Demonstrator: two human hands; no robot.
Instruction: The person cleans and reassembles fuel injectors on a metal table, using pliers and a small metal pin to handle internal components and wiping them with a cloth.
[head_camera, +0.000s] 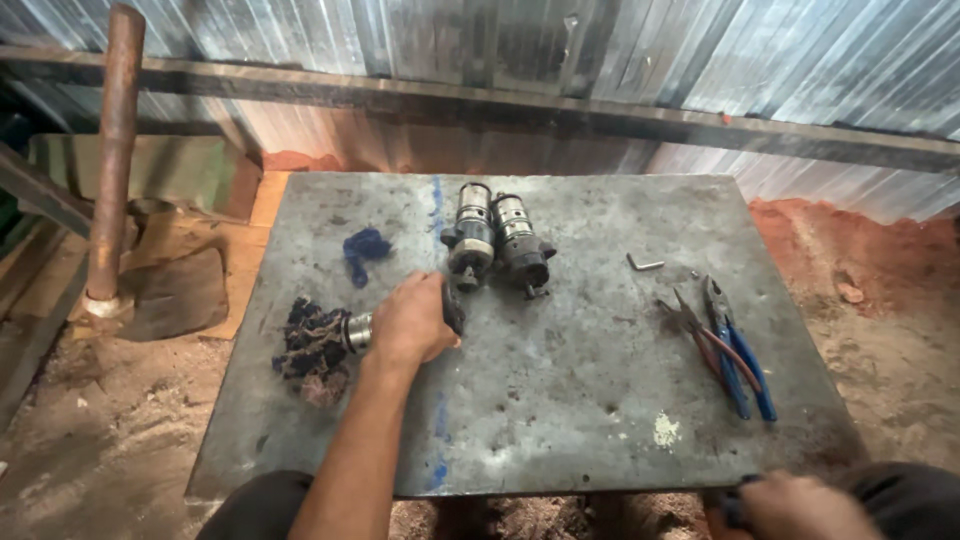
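Grey, scuffed metal is forming the surface (600, 400), and near its left edge the left hand (412, 325) is lying over a small cylinder part (360, 331), fingers clamped on it, its shiny end poking out toward a dark rag (315, 348) just beside it, which looks handy for wiping. Two more cylinder parts (497, 240) are lying side by side, touching, toward the far edge, apart from the one in hand. A blue cloth scrap (365, 248) is sitting to their left. Near the right edge, two pliers (725, 345) are lying side by side, within reach, with a hex key (643, 263) beyond them. The right hand (790, 505) is resting below the near right corner, fingers seemingly curled on something dark; I cannot tell what.
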